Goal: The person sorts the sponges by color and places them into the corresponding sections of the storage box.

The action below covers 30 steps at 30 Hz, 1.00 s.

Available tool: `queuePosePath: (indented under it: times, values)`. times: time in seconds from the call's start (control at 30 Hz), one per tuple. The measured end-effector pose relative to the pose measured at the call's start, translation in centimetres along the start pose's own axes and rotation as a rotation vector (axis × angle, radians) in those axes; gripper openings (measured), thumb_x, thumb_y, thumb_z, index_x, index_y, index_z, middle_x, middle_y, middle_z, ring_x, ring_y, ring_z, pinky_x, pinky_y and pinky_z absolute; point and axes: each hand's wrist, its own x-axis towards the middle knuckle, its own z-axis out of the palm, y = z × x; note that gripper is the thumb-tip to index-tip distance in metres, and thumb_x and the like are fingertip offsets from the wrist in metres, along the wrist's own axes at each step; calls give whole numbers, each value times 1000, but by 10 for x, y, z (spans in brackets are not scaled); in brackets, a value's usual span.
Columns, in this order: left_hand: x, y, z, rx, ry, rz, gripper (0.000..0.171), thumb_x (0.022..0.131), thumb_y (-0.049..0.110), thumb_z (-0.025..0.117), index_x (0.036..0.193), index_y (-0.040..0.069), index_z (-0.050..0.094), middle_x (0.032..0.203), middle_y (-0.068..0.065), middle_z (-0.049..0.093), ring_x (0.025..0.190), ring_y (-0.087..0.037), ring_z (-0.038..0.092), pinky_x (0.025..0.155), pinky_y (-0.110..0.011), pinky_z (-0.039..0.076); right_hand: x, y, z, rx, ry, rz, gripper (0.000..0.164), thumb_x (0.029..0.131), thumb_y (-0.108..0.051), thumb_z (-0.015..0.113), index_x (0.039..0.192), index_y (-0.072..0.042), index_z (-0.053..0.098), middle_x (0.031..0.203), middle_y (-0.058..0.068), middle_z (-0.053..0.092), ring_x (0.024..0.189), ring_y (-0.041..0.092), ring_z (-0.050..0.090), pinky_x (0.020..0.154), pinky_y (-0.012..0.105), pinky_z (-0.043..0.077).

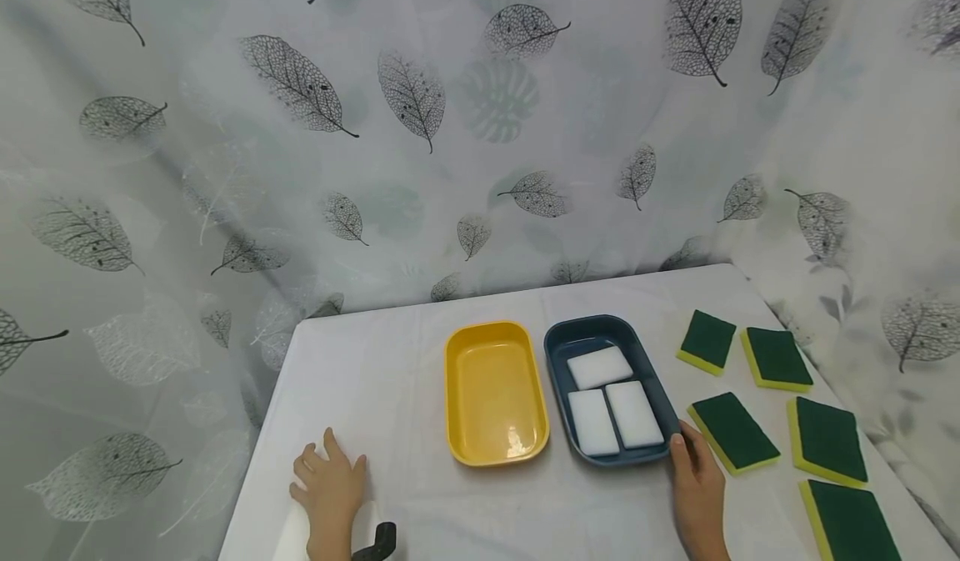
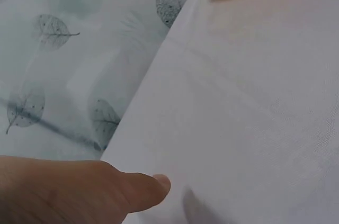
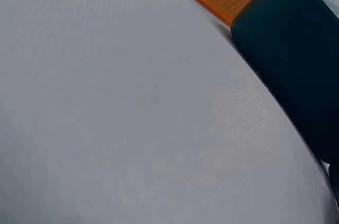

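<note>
My right hand (image 1: pixel 699 494) is at the near right corner of a dark blue tray (image 1: pixel 558 361), its fingertips touching the outer side of the rim. Three white rectangular sponges (image 1: pixel 636 413) lie inside that tray. The right wrist view shows the tray's outer wall (image 3: pixel 291 60), while the hand itself is mostly out of that picture. On the left part of the table, my left hand (image 1: pixel 330 494) is over the white cloth with loosely spread fingers and holds nothing. Its thumb side (image 2: pixel 132 189) shows low in the left wrist view.
A yellow tray (image 1: pixel 495 394) with nothing in it stands just left of the blue one. Several green and yellow scouring sponges (image 1: pixel 735 432) lie spread at the right side of the table (image 1: pixel 405 511). Behind hangs a leaf-patterned curtain (image 1: pixel 420 211). A black strap end (image 1: pixel 378 542) sits by the left wrist.
</note>
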Motion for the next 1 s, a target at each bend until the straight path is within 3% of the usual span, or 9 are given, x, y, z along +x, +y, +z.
queuePosePath:
  times: [0.3,0.47,0.6,0.67,0.83,1.0]
  values:
    - [-3,-11,-10,48,-81,-99,73,94,12,63,151,-17,26,140,-52,26,132,-71,27,105,-85,27,0,1,1,-7,17,-13,59,111,-47,41,155,-8,46,157,21,50,137,31,49,84,-11,29]
    - [-3,-18,-12,85,-117,-112,61,93,4,57,145,-17,34,134,-53,32,125,-71,36,99,-81,38,-1,1,2,-2,20,-14,58,111,-47,42,155,-9,47,156,19,51,134,23,49,86,-10,30]
    - [-2,-24,-13,99,-128,-114,59,91,3,60,142,-17,38,127,-51,37,118,-68,41,95,-79,43,-1,1,2,-2,24,-19,58,111,-46,42,155,-9,47,156,20,51,135,24,49,87,-10,30]
    - [-3,-26,-15,102,-131,-124,60,90,6,63,140,-18,39,122,-50,38,116,-68,42,93,-79,44,-1,1,3,-1,29,-28,57,111,-46,42,154,-9,48,156,20,52,131,15,50,86,-10,30]
    - [-9,-32,-22,91,-199,-175,79,91,26,71,141,-19,32,123,-53,34,120,-71,37,97,-84,39,-2,0,3,9,33,-37,56,111,-45,44,153,-8,49,154,19,53,117,-10,43,86,-10,31]
    - [-20,-37,-33,98,-335,-200,117,86,57,78,148,-21,16,126,-57,28,120,-72,35,103,-85,37,-1,0,2,-1,26,-21,57,111,-46,43,154,-9,48,156,19,52,127,5,48,86,-10,30]
